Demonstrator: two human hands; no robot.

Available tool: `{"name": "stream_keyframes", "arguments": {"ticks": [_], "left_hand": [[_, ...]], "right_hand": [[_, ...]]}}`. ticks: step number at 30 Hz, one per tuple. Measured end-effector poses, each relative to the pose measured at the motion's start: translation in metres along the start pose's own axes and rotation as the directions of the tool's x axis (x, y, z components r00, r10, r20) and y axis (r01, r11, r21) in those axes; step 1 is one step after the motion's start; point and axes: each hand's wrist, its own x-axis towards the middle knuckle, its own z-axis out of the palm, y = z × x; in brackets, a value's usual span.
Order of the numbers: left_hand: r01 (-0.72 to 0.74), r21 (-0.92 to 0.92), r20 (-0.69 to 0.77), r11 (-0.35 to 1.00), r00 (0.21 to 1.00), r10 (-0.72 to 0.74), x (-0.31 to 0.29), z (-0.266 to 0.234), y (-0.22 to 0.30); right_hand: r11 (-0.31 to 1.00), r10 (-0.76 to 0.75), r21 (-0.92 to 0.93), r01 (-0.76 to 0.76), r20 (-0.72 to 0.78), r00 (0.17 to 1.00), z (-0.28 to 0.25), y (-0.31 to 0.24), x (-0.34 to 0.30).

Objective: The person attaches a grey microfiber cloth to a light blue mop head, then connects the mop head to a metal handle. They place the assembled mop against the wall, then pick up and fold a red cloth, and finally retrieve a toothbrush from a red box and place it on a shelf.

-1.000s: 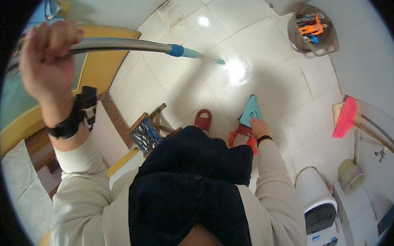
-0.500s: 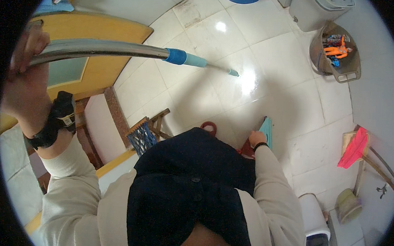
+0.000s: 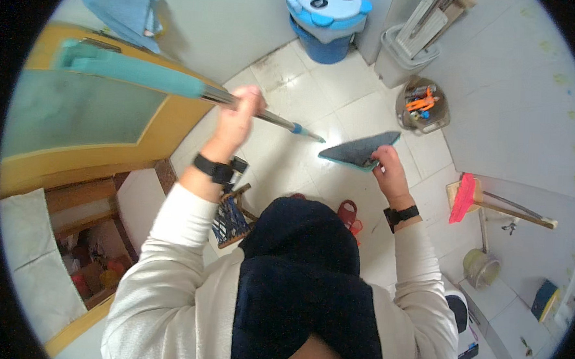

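Note:
My left hand (image 3: 236, 119) grips the metal shaft of a mop pole (image 3: 175, 84), which has a teal foam grip at its upper left end and a blue tip pointing down to the right. My right hand (image 3: 387, 170) holds a flat teal mop head (image 3: 359, 150) with a dark grey pad, raised above the white tiled floor. The pole's tip sits just left of the mop head, close to it but apart. Both wrists wear black watches.
A yellow door (image 3: 83, 113) stands at the left, with a blue cloth (image 3: 124, 8) above it. A blue bucket (image 3: 325, 19), a grey bin (image 3: 405, 52) and a round basket of tools (image 3: 424, 107) are ahead. A pink brush (image 3: 463, 198) lies at the right. Red slippers (image 3: 349, 215) are on the tiles.
My right hand has lifted the mop head from the floor up to the pole's tip. My left hand moved right along the pole, and the view has tilted upward.

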Motion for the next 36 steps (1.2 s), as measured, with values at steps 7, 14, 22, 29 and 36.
{"name": "stream_keyframes", "arguments": {"ticks": [7,14,22,29,36], "left_hand": [[0.000,0.060,0.165,0.998,0.986,-0.010,-0.020,0.015,0.047],[0.014,-0.069,-0.014,0.998,1.000,-0.015,-0.017,0.003,0.121],[-0.032,-0.188,0.110,0.982,0.993,0.054,-0.025,0.006,0.179],[0.040,-0.137,0.134,0.990,0.991,-0.022,-0.031,0.014,0.210],[-0.030,-0.141,0.129,0.990,0.990,0.048,-0.035,0.011,0.213]], "right_hand": [[0.945,-0.321,-0.158,0.288,-0.267,0.909,-0.100,-0.208,0.051],[0.952,-0.009,0.287,0.106,-0.319,0.948,-0.150,-0.293,0.063],[0.682,0.204,0.731,0.028,-0.227,0.952,-0.167,-0.328,0.060],[0.501,0.247,0.865,-0.029,-0.110,0.963,-0.139,-0.342,0.067],[0.516,0.232,0.855,-0.049,-0.084,0.969,-0.127,-0.355,0.065]]}}
